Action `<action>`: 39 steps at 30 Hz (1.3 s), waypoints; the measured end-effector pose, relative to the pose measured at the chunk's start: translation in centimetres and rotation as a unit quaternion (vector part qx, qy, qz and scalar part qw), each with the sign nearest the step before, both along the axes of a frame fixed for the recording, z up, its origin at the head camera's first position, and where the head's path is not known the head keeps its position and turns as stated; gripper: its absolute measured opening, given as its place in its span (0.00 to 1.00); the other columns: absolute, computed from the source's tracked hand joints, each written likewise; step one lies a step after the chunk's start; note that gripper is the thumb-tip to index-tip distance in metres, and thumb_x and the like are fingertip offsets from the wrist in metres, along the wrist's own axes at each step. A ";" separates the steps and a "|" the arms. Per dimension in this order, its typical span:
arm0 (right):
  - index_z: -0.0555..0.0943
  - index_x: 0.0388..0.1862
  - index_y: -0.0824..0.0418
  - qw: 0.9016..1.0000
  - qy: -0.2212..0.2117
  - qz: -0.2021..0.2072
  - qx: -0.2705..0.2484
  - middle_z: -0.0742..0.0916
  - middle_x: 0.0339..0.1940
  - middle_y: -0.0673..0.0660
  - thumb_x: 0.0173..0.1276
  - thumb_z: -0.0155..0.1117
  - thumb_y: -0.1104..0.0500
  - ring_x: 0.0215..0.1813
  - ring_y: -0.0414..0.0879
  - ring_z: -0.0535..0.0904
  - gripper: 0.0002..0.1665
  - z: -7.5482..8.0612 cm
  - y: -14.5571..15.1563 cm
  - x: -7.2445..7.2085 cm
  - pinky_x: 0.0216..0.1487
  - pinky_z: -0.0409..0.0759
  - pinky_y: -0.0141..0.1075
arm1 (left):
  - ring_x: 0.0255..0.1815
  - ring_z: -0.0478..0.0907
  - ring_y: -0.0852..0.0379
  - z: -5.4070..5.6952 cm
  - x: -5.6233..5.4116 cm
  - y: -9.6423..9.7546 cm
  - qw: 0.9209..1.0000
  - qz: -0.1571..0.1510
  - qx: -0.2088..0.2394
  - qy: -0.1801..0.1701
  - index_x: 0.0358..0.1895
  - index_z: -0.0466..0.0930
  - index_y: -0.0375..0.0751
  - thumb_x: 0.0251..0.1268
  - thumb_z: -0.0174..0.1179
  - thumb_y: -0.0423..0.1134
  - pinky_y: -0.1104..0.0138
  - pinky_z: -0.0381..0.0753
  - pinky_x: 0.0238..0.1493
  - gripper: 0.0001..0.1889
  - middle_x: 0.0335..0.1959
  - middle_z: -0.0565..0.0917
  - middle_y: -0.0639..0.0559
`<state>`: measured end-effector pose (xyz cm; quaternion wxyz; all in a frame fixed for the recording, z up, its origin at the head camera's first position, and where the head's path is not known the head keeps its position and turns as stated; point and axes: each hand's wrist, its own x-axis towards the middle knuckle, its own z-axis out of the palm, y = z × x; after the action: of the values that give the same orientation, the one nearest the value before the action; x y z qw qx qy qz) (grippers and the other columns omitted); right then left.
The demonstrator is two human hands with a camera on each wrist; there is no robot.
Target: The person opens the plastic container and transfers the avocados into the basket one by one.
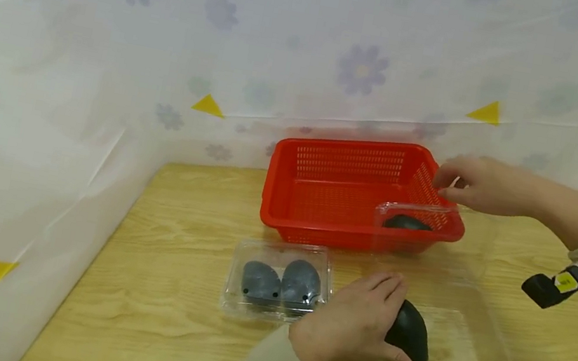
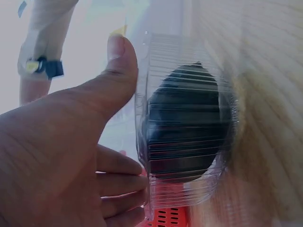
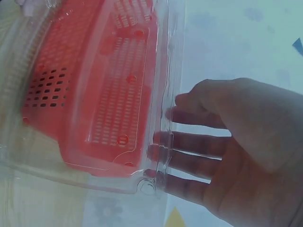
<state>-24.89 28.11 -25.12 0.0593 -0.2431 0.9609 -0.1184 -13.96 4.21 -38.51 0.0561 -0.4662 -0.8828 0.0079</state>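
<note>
My left hand (image 1: 354, 321) lies across the left part of a clear plastic clamshell container (image 1: 458, 342), fingers and thumb extended and touching its rim. Inside it rests a dark, smooth, avocado-like fruit (image 1: 410, 332), seen through the ribbed wall in the left wrist view. At the basket's right end, my right hand (image 1: 471, 183) pinches the edge of the raised clear lid (image 3: 163, 90) between thumb and fingers. To the left stands a closed clear container (image 1: 285, 251) with two similar dark fruits (image 1: 301, 283) inside.
A red perforated basket (image 1: 276, 188) stands behind the containers, partly seen through the lid. A dark shape (image 1: 408, 223) shows in the lid over the basket's front right corner. White flowered sheeting (image 1: 261, 72) bounds the wood-grain table (image 1: 159, 261) at the back and left.
</note>
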 end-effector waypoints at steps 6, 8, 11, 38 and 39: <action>0.83 0.47 0.57 0.998 0.066 -0.015 -0.010 0.86 0.47 0.54 0.68 0.65 0.63 0.46 0.48 0.82 0.10 0.2 -0.1 2.4 0.41 0.84 0.42 | 0.79 0.54 0.61 0.1 -0.7 -0.2 0.998 0.013 -0.029 -0.061 0.78 0.54 0.46 0.53 0.43 0.82 0.70 0.53 0.78 0.56 0.78 0.60 0.56; 0.83 0.48 0.56 0.996 0.086 -0.023 -0.016 0.85 0.48 0.54 0.68 0.66 0.63 0.46 0.47 0.82 0.11 0.3 -0.1 3.4 0.40 0.83 0.40 | 0.80 0.53 0.61 0.1 -0.9 -0.2 0.996 0.018 -0.035 -0.076 0.79 0.52 0.47 0.53 0.43 0.82 0.70 0.53 0.79 0.56 0.79 0.58 0.56; 0.83 0.49 0.55 0.992 0.125 -0.021 -0.025 0.85 0.48 0.52 0.66 0.68 0.62 0.45 0.47 0.83 0.13 0.1 -0.1 4.9 0.38 0.84 0.40 | 0.80 0.53 0.62 0.1 -1.2 -0.2 0.996 0.021 -0.037 -0.078 0.79 0.51 0.48 0.51 0.43 0.84 0.70 0.51 0.79 0.57 0.79 0.58 0.57; 0.80 0.52 0.48 0.975 0.210 0.019 -0.070 0.84 0.48 0.42 0.53 0.78 0.61 0.43 0.40 0.81 0.27 -8.8 -0.8 12.7 0.36 0.82 0.33 | 0.69 0.67 0.58 -0.6 -1.3 -0.2 0.996 0.036 0.067 -0.056 0.70 0.64 0.44 0.39 0.60 0.82 0.71 0.70 0.70 0.58 0.69 0.69 0.54; 0.80 0.52 0.47 0.976 0.205 0.020 -0.069 0.83 0.48 0.42 0.53 0.78 0.60 0.44 0.41 0.81 0.27 -9.2 -0.8 12.7 0.37 0.82 0.34 | 0.68 0.68 0.58 -0.6 -1.3 -0.1 0.995 0.038 0.066 -0.057 0.70 0.64 0.44 0.39 0.60 0.82 0.71 0.70 0.69 0.58 0.68 0.70 0.54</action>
<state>-12.19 27.30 -34.29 -0.1533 -0.2847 0.9372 -0.1311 -15.30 4.09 -39.07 0.0366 -0.4274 -0.9002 -0.0750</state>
